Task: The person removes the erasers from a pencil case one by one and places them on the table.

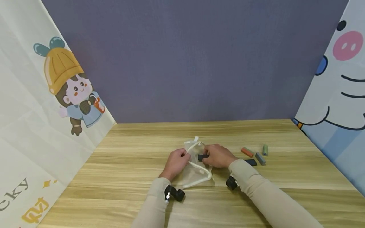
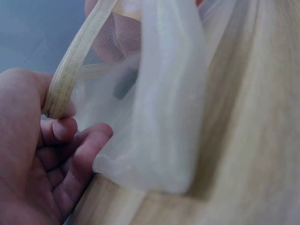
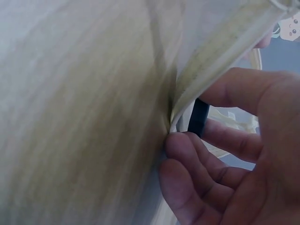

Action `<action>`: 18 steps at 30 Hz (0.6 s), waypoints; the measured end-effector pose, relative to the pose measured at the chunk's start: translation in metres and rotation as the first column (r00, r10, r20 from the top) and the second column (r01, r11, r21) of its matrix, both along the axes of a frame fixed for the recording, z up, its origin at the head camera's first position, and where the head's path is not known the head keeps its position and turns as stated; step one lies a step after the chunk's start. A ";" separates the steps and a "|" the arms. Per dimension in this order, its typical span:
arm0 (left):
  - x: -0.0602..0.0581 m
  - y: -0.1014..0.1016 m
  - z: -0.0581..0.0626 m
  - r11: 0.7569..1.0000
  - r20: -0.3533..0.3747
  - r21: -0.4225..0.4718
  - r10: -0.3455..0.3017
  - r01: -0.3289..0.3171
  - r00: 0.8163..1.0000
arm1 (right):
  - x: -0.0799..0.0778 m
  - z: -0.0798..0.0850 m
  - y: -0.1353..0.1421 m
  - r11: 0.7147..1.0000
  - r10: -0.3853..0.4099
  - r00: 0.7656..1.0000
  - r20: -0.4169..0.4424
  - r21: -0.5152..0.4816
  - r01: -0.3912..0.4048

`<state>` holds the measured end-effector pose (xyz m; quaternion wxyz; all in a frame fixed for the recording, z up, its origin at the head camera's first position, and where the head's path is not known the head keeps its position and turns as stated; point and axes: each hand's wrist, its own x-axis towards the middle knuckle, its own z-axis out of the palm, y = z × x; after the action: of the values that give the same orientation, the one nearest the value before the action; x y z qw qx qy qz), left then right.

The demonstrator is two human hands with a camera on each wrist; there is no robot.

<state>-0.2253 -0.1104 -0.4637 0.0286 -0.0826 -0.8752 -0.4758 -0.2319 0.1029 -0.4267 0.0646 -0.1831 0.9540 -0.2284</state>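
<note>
A translucent white mesh drawstring bag point(image 1: 196, 179) lies on the table with its cream-edged mouth spread. My left hand point(image 1: 176, 163) pinches the bag's rim on the left side; the left wrist view shows the thumb and forefinger on the ribbed edge band point(image 2: 70, 70). Between the thumb and fingers of my right hand point(image 1: 219, 155) is a small black block point(image 1: 201, 157), held at the bag's mouth. In the right wrist view the black block point(image 3: 198, 117) sits just inside the rim, and the right fingertips are close against the mesh. Through the mesh the block point(image 2: 125, 84) shows as a dark shape.
Right of the right hand lie several small blocks: an orange-red one point(image 1: 246, 152) beside a greenish one, a grey one point(image 1: 260, 158), a green one point(image 1: 265, 150) and a black one point(image 1: 251, 162) partly behind the right wrist. A purple-grey panel point(image 1: 182, 63) stands behind the wooden table point(image 1: 128, 177).
</note>
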 end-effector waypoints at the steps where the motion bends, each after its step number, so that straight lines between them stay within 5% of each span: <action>1: 0.000 0.000 0.000 1.000 0.000 0.000 -0.001 0.001 1.000 | 0.000 0.000 0.000 1.000 -0.001 1.000 -0.003 -0.004 0.001; 18: -0.002 0.000 -0.001 1.000 -0.014 -0.005 0.000 0.000 1.000 | 0.001 -0.001 0.002 0.998 0.011 0.998 -0.066 -0.064 -0.015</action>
<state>-0.2269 -0.1104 -0.4647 0.0346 -0.0858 -0.8763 -0.4728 -0.2312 0.1049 -0.4274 0.0286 -0.1985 0.9466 -0.2523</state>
